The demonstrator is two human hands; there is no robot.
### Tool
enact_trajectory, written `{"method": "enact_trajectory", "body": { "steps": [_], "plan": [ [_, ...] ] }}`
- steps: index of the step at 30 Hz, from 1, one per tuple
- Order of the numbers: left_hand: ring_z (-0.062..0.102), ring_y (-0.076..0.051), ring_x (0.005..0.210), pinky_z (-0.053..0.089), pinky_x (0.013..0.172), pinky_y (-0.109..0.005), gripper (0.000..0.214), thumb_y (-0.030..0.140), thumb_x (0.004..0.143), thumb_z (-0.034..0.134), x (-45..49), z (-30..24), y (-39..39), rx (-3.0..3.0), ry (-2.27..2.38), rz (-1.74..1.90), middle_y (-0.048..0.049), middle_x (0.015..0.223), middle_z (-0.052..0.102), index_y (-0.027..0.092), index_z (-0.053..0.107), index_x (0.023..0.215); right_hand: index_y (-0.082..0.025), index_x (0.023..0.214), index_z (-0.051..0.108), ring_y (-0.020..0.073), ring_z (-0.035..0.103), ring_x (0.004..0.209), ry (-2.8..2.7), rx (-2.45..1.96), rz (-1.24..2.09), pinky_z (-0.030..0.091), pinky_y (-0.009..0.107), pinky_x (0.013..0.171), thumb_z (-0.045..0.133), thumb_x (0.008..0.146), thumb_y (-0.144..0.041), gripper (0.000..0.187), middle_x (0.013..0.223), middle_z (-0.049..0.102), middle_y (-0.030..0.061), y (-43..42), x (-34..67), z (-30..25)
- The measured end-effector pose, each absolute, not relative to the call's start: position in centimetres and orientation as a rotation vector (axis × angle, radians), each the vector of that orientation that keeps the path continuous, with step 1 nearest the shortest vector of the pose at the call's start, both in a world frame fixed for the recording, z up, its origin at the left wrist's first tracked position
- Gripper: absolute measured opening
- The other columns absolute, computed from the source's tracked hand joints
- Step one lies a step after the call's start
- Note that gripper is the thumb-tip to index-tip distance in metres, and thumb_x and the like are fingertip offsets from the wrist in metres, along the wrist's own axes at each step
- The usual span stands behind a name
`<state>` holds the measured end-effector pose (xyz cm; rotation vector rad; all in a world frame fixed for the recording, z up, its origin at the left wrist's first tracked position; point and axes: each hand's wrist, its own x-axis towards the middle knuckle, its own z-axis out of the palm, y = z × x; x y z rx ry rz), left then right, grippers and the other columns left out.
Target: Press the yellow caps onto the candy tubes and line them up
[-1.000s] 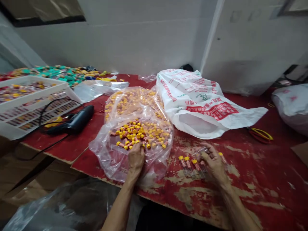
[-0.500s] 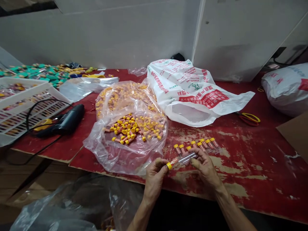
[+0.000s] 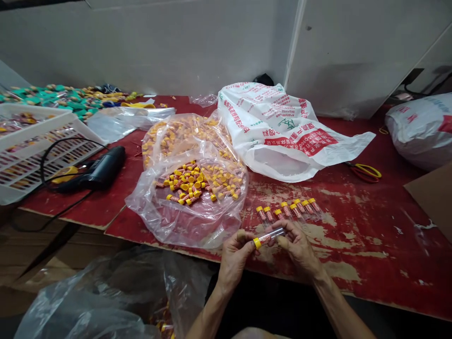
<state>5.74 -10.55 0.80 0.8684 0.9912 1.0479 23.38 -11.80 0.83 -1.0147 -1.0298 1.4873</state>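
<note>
L grip (image 3: 236, 258) clamped on tube (image 3: 271, 234), yellow-cap end; R grip (image 3: 300, 249) clamped on clear end. Row of capped tubes (image 3: 287, 210) just far of it, on surface (image 3: 356, 245).

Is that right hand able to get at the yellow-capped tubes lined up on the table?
Probably yes: the row of tubes lies uncovered just beyond the right hand, with nothing between. But it is pinching a clear tube with the left hand.
</note>
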Motion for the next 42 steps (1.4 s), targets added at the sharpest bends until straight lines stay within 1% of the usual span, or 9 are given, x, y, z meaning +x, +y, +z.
{"method": "enact_trajectory", "body": {
  "steps": [5, 10, 13, 19, 25, 31, 37, 40, 42],
  "plan": [
    [0.054, -0.01, 0.048, 0.041, 0.045, -0.017, 0.017, 0.03, 0.068, 0.072, 5.3, 0.5, -10.6, 0.876, 1.064, 1.035, 0.0009, 0.056, 0.061, 0.015, 0.064, 0.072, -0.021, 0.096, 0.06, 0.0141, 0.06, 0.076, -1.033, -1.052, 1.587, 0.047, 0.024, 0.07, 0.07, 0.078, -0.037, 0.026, 0.089, 0.063, 0.0011, -12.2, 22.7, 0.5],
    [0.057, -0.01, 0.052, 0.046, 0.053, -0.019, 0.024, 0.036, 0.074, 0.069, 4.6, 0.8, -10.9, 0.852, 1.031, 1.018, 0.0005, 0.062, 0.064, 0.016, 0.065, 0.086, -0.021, 0.097, 0.058, 0.0127, 0.055, 0.071, -1.054, -1.141, 1.553, 0.043, 0.022, 0.064, 0.07, 0.077, -0.042, 0.031, 0.08, 0.059, -0.0007, -12.3, 22.4, 0.3],
    [0.057, -0.01, 0.054, 0.047, 0.054, -0.019, 0.026, 0.034, 0.069, 0.076, 4.4, 1.2, -11.0, 0.831, 1.012, 1.025, 0.0002, 0.069, 0.066, 0.016, 0.066, 0.084, -0.02, 0.098, 0.057, 0.013, 0.052, 0.068, -1.128, -1.185, 1.529, 0.041, 0.023, 0.061, 0.068, 0.077, -0.046, 0.034, 0.078, 0.058, -0.0006, -12.2, 22.4, 0.2],
    [0.058, -0.011, 0.057, 0.047, 0.056, -0.019, 0.022, 0.032, 0.069, 0.076, 4.6, 1.1, -11.2, 0.86, 0.99, 0.997, -0.0007, 0.067, 0.065, 0.016, 0.07, 0.082, -0.016, 0.072, 0.059, 0.0126, 0.042, 0.057, -1.437, -1.473, 1.189, 0.031, 0.025, 0.053, 0.051, 0.083, -0.056, 0.042, 0.061, 0.049, -0.001, -12.2, 22.5, 0.0],
    [0.06, -0.013, 0.066, 0.051, 0.063, -0.022, 0.021, 0.031, 0.069, 0.076, 4.4, 0.5, -11.2, 0.874, 1.007, 1.047, -0.0012, 0.076, 0.065, 0.018, 0.073, 0.086, -0.018, 0.106, 0.057, 0.0175, 0.055, 0.079, -1.553, -1.409, 1.152, 0.041, 0.027, 0.068, 0.052, 0.085, -0.044, 0.034, 0.09, 0.06, 0.0035, -12.8, 23.0, 1.3],
    [0.06, -0.015, 0.067, 0.051, 0.064, -0.025, 0.02, 0.03, 0.069, 0.077, 4.4, -0.1, -11.4, 0.892, 0.994, 1.059, -0.0025, 0.081, 0.063, 0.018, 0.073, 0.084, -0.018, 0.065, 0.053, 0.0139, 0.042, 0.054, -1.56, -1.504, 1.132, 0.032, 0.026, 0.053, 0.039, 0.088, -0.058, 0.048, 0.057, 0.047, -0.0007, -13.0, 23.4, 0.3],
    [0.058, -0.015, 0.072, 0.049, 0.067, -0.025, 0.016, 0.028, 0.071, 0.076, 4.2, -0.4, -11.5, 0.959, 1.006, 1.059, -0.0025, 0.081, 0.06, 0.018, 0.073, 0.083, -0.018, 0.094, 0.058, 0.0155, 0.048, 0.066, -1.556, -1.468, 1.164, 0.036, 0.026, 0.059, 0.052, 0.084, -0.051, 0.034, 0.074, 0.055, 0.0006, -13.1, 23.3, 1.0],
    [0.057, -0.014, 0.07, 0.048, 0.066, -0.023, 0.015, 0.028, 0.07, 0.076, 4.3, -0.2, -11.5, 0.968, 0.982, 1.06, -0.0015, 0.078, 0.059, 0.018, 0.073, 0.081, -0.018, 0.066, 0.052, 0.0127, 0.038, 0.054, -1.588, -1.533, 1.156, 0.027, 0.026, 0.052, 0.041, 0.086, -0.057, 0.046, 0.058, 0.043, -0.0017, -13.1, 23.4, 1.1],
    [0.056, -0.013, 0.07, 0.048, 0.067, -0.023, 0.014, 0.027, 0.07, 0.076, 4.4, 0.0, -11.6, 0.965, 0.957, 1.08, -0.0005, 0.077, 0.058, 0.018, 0.072, 0.079, -0.018, 0.061, 0.049, 0.0126, 0.037, 0.053, -1.586, -1.566, 1.117, 0.026, 0.026, 0.052, 0.036, 0.087, -0.059, 0.05, 0.056, 0.04, -0.0017, -13.1, 23.5, 1.2]
  ]
}}
